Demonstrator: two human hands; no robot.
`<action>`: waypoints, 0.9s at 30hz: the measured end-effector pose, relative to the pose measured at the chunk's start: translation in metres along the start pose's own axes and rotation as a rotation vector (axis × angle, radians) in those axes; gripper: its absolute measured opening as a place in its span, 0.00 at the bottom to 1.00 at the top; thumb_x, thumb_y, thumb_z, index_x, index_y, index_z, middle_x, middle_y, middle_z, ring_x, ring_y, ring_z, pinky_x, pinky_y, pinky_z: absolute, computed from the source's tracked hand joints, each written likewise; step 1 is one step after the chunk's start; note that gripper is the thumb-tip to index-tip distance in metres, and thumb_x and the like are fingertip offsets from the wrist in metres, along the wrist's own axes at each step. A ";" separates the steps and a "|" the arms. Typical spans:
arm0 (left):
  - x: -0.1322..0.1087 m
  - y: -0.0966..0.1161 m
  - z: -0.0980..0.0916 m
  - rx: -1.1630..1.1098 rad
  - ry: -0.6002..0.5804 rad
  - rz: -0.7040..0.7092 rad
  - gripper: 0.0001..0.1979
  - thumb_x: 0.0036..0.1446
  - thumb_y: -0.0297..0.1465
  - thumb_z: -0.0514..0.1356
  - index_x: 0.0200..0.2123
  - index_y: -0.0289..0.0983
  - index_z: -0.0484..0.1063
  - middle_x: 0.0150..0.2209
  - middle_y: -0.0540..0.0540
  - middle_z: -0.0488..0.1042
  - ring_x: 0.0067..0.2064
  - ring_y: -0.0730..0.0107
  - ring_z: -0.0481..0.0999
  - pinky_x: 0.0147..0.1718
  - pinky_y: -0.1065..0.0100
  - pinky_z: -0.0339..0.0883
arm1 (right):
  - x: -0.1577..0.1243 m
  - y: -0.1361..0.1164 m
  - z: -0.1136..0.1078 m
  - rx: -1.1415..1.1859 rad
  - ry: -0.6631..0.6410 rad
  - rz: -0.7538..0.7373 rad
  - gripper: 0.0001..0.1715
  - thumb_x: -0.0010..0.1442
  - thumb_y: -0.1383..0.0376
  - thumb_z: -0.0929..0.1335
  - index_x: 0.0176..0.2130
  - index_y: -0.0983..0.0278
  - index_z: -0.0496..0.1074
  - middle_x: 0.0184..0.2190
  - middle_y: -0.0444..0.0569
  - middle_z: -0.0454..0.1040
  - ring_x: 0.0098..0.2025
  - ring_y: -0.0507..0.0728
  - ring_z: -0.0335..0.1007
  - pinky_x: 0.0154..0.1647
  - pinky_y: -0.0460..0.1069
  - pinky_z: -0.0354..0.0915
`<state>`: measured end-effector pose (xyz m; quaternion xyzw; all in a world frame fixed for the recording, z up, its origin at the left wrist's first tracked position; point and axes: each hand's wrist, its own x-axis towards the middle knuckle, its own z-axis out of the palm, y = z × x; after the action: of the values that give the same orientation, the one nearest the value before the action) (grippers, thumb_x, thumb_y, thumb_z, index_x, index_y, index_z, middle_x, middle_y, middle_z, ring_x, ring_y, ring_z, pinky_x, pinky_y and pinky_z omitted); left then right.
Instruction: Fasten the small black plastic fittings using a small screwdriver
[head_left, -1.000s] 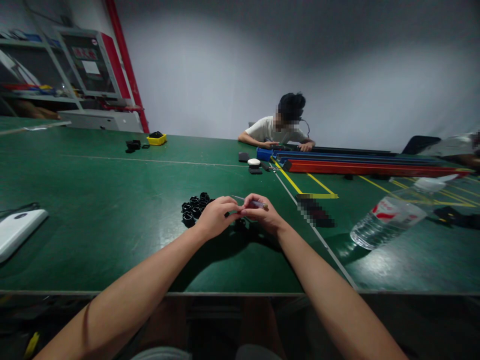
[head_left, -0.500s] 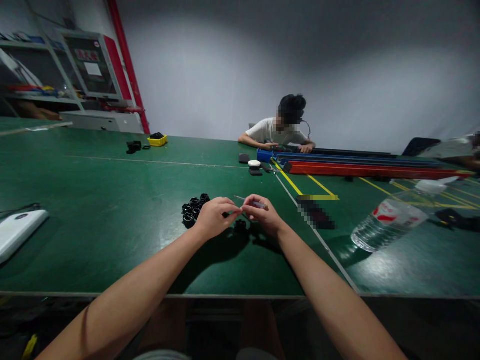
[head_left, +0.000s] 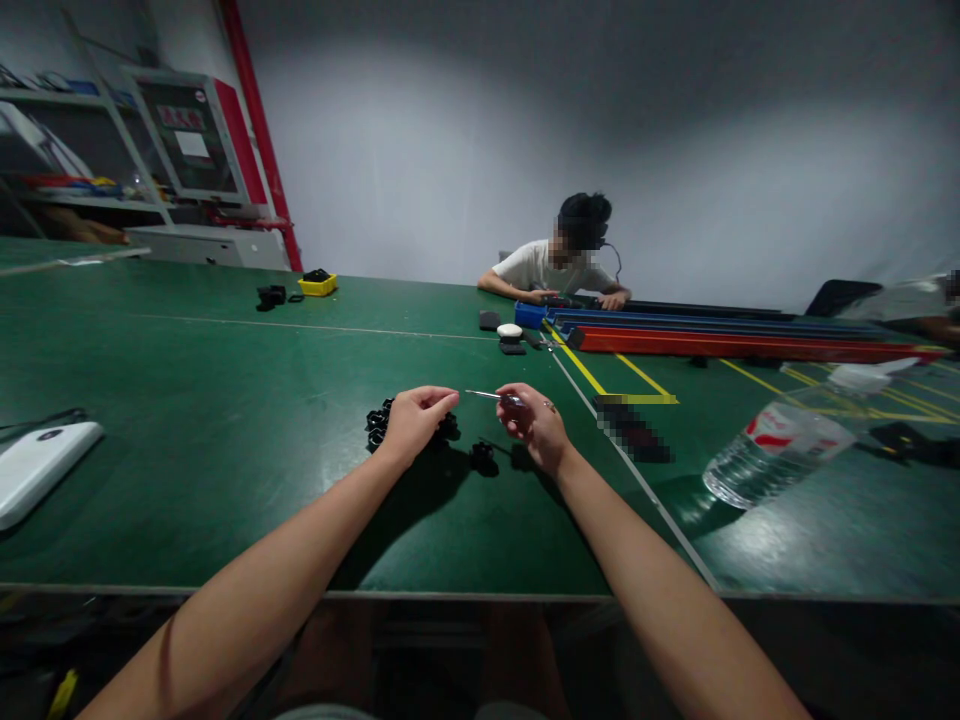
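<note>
My right hand is closed around the dark handle of a small screwdriver. Its thin metal shaft points left, with the tip just short of my left fingertips. My left hand has thumb and forefinger pinched together; whatever may be between them is too small to make out. Beneath and beside it sits a cluster of black plastic parts, partly covered by the hand. One single black part lies apart on the green table, between my two wrists.
A tilted-looking water bottle stands at right, near a blurred-out dark object. A white device lies at far left. Across the table, a person sits behind long red and blue bars. A yellow bin is farther back.
My hands have drawn apart from their meeting point. The screwdriver has turned in my right hand, so its shaft now shows clearly, pointing left. My left hand has shifted left over the black parts.
</note>
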<state>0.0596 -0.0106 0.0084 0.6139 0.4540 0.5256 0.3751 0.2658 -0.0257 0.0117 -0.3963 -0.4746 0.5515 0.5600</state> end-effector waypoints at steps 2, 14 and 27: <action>0.001 0.000 0.000 -0.068 0.011 -0.047 0.17 0.49 0.41 0.67 0.36 0.33 0.82 0.23 0.48 0.75 0.22 0.75 0.68 0.20 0.74 0.62 | -0.002 -0.001 0.000 -0.018 -0.018 -0.018 0.19 0.49 0.52 0.72 0.38 0.61 0.74 0.25 0.44 0.74 0.22 0.50 0.61 0.19 0.44 0.51; -0.001 0.004 0.000 -0.101 -0.007 -0.056 0.16 0.49 0.40 0.67 0.36 0.33 0.82 0.23 0.48 0.76 0.22 0.75 0.68 0.20 0.73 0.63 | -0.009 -0.003 0.001 -0.023 -0.144 -0.068 0.14 0.50 0.57 0.72 0.36 0.61 0.74 0.28 0.46 0.78 0.24 0.51 0.66 0.22 0.45 0.55; 0.000 -0.001 0.001 -0.068 -0.014 -0.003 0.17 0.51 0.40 0.67 0.38 0.33 0.82 0.23 0.48 0.75 0.22 0.74 0.68 0.21 0.73 0.61 | -0.007 0.001 0.001 -0.072 -0.201 -0.112 0.16 0.53 0.56 0.73 0.39 0.62 0.75 0.33 0.49 0.81 0.24 0.51 0.69 0.20 0.45 0.56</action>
<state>0.0607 -0.0098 0.0071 0.6038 0.4340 0.5359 0.3999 0.2652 -0.0325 0.0106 -0.3316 -0.5694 0.5387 0.5250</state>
